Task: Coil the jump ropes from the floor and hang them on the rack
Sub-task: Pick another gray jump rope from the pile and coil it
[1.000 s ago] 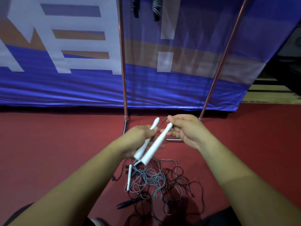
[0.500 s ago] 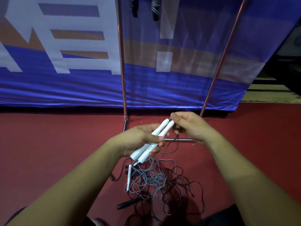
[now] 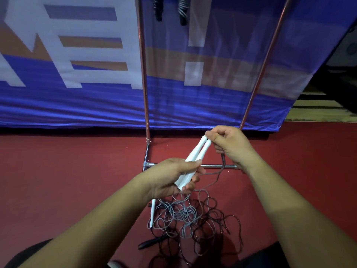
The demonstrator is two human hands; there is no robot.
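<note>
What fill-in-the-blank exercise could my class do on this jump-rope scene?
1. The left hand and right hand hold two ____ handles.
2. The tangled ropes lie on a ____ floor.
3. Behind the rack hangs a mostly ____ banner.
Missing words: white; red; blue.

The two white handles (image 3: 193, 161) look like smooth, matt plastic; the grey cord (image 3: 183, 213) seems a thin, slick coated line; the rack (image 3: 144, 74) is polished coppery metal tubing; the banner (image 3: 96, 105) is glossy, wrinkled cloth; the floor (image 3: 67, 171) is matt red carpet.
</note>
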